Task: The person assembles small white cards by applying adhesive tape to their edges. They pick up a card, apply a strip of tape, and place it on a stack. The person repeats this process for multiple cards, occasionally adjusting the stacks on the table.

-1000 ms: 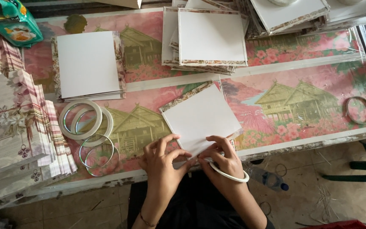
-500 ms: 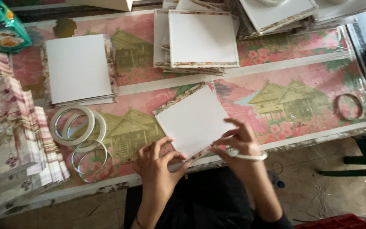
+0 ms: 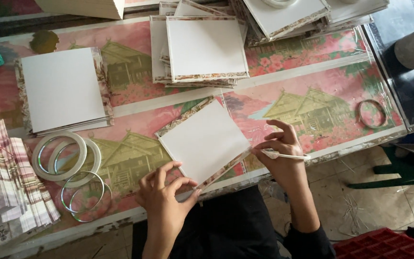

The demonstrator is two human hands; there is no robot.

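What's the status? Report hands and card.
Left hand fingers on white card corner. Right hand at its edge, pulling tape strip. Tape rolls lie left, apart.
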